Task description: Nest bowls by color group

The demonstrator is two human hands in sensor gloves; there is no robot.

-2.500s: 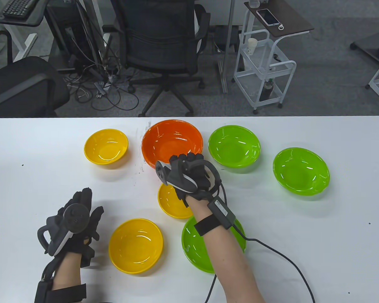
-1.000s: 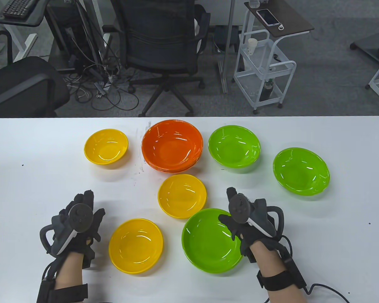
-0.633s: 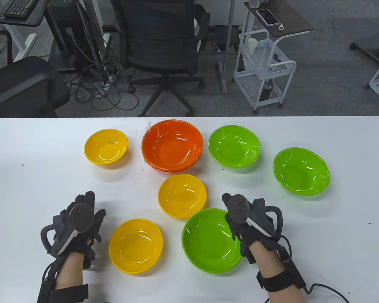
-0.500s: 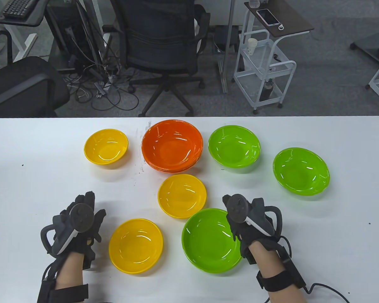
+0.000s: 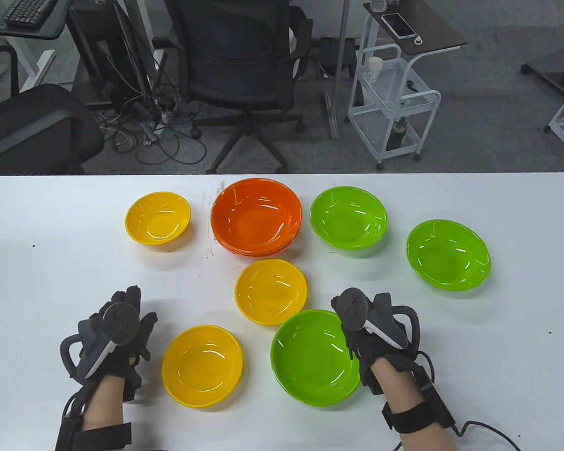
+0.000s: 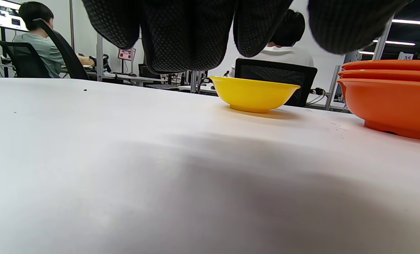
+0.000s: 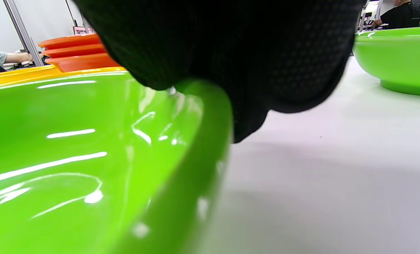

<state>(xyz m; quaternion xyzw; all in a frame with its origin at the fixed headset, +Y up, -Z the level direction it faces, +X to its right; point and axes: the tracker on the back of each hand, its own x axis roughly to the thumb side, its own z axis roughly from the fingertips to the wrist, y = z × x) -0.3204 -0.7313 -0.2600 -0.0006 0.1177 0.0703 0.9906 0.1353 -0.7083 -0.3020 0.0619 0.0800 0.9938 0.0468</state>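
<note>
A stack of orange bowls (image 5: 256, 218) stands at the table's back middle. Three yellow bowls lie apart: back left (image 5: 158, 218), middle (image 5: 270, 291), front (image 5: 202, 365). Two green bowls (image 5: 348, 217) (image 5: 448, 254) sit at the right. A third green bowl (image 5: 310, 361) is at the front. My right hand (image 5: 357, 329) grips its right rim; in the right wrist view my fingers (image 7: 248, 53) wrap over the rim (image 7: 202, 116). My left hand (image 5: 122, 324) rests open and empty on the table, left of the front yellow bowl.
The white table (image 5: 51, 263) ends at a far edge with office chairs and a cart behind it. In the left wrist view the back yellow bowl (image 6: 254, 94) and the orange stack (image 6: 389, 95) stand ahead of my left fingers (image 6: 181, 31).
My right hand has drawn back from the orange stack to the front green bowl and closed on its right rim. My left hand has hardly moved.
</note>
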